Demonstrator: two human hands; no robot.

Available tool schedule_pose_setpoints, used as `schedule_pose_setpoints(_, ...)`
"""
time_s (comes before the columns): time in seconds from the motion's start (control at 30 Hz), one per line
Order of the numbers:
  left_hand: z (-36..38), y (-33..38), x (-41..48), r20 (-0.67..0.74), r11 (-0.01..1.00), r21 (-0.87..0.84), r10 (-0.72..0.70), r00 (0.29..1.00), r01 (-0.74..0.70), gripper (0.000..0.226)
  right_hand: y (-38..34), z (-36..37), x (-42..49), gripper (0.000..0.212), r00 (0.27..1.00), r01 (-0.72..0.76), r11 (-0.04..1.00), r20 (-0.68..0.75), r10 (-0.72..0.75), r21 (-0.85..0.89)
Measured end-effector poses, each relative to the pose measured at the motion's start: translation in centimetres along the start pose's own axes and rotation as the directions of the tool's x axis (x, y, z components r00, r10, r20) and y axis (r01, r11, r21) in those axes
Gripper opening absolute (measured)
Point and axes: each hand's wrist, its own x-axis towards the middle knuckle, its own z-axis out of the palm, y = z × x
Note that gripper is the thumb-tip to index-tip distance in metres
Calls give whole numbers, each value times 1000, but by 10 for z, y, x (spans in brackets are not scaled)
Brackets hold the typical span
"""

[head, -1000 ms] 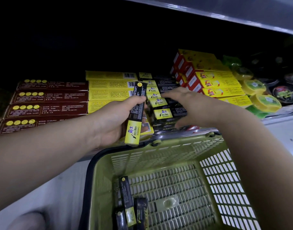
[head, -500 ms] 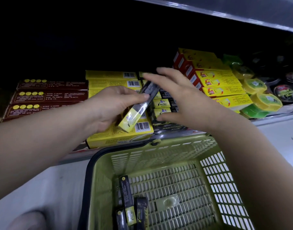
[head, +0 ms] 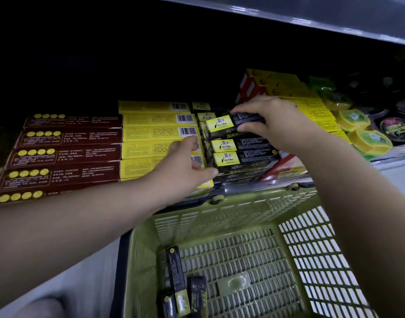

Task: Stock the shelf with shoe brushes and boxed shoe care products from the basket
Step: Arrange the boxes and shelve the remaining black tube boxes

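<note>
Right hand (head: 281, 127) out over the lower grey shelf (head: 390, 165), thumb and fingertips pinching the dark end of a slim black cardboard box with a yellow label end (head: 229, 123). The box lies flat, lengthwise left to right, on top of a stack of matching black-and-yellow boxes (head: 238, 157) near the shelf front. Left hand (head: 183, 166) holds nothing: fingers loosely extended, a little spread, over a row of flat yellow boxes with barcodes (head: 151, 134), tips just beside the stack's near left corner; whether they touch it I cannot tell. Further left, a row of long maroon boxes with gold dots (head: 63, 154). Right of the stack, red-and-yellow boxes (head: 311, 106), then round yellow-green tubs (head: 355, 120) and dark round tins (head: 396, 129). In front of the shelf edge, an olive-green slotted plastic basket (head: 311, 237). In its near left corner lie several more black-and-yellow boxes (head: 176, 269), the longest lying lengthwise beside the left wall. Underside of an upper metal shelf (head: 311, 21) overhead.
</note>
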Motion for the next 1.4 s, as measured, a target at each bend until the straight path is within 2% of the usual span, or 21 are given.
schedule_pose_setpoints(0.07,8,0,7,23,993,113,38,999,-40,88,4,2,2,41,997,-31,1000,68,31,2)
schedule_pose_setpoints(0.17,14,2,15,22,987,149,54,998,-56,94,7,6,-1,39,984,-41,999,172,42,-10)
schedule_pose_setpoints(0.27,16,3,20,-7,983,171,70,998,-68,96,6,9,-8,43,984,-52,999,170,49,12)
schedule_pose_setpoints(0.43,17,2,20,-20,983,171,73,997,-69,101,0,11,-26,81,967,-23,999,254,31,-33)
schedule_pose_setpoints(0.5,19,3,21,-21,982,178,74,997,-70,101,-1,14,-32,84,965,-14,999,261,23,-36)
schedule_pose_setpoints(0.7,21,7,22,13,970,233,74,997,-75,97,1,21,-40,75,988,-17,1000,153,18,-4)
schedule_pose_setpoints(0.8,17,6,18,14,976,210,62,998,-64,95,-4,25,-50,72,998,-40,998,48,38,53)
schedule_pose_setpoints(0.9,9,0,2,-2,985,159,73,997,-72,91,-13,32,-75,58,996,-19,992,-84,29,127)
schedule_pose_setpoints(1.0,4,-10,-28,-31,983,91,160,987,-156,64,-25,50,-112,38,981,83,983,-188,-51,164)
schedule_pose_setpoints(1.07,5,-13,-48,19,977,19,214,977,-214,43,-34,69,-136,23,977,116,969,-198,-72,220)
schedule_pose_setpoints(1.13,9,-14,-62,147,968,-64,248,958,-241,34,-42,90,-156,14,989,104,953,-126,-70,285)
schedule_pose_setpoints(1.23,19,-17,-72,364,970,-22,234,902,-243,26,-51,122,-173,15,987,34,947,138,-82,321)
schedule_pose_setpoints(1.33,26,-26,-72,459,971,68,173,871,-228,26,-58,155,-178,26,900,-10,963,421,-108,268)
schedule_pose_setpoints(1.4,28,-32,-71,513,969,127,120,850,-213,25,-67,176,-178,42,810,-84,977,584,-47,196)
